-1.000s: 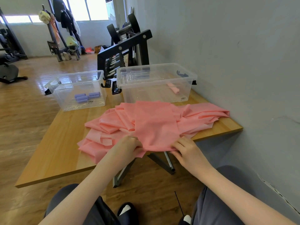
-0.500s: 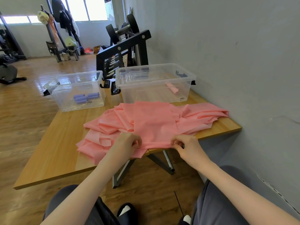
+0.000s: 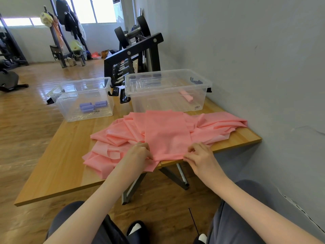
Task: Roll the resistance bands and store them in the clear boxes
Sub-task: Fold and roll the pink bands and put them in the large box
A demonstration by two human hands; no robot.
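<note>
Pinching the near edge of the top pink band (image 3: 167,136) at the table's (image 3: 58,166) front edge, the left hand (image 3: 139,152) and right hand (image 3: 200,155) both have their fingers curled onto the fabric, one at each corner. The band lies on a loose heap of pink bands (image 3: 112,154) spread over the table, just before two clear boxes. The left box (image 3: 84,101) holds purple rolls (image 3: 91,106), and the right box (image 3: 168,90) holds one pink roll (image 3: 186,96).
</note>
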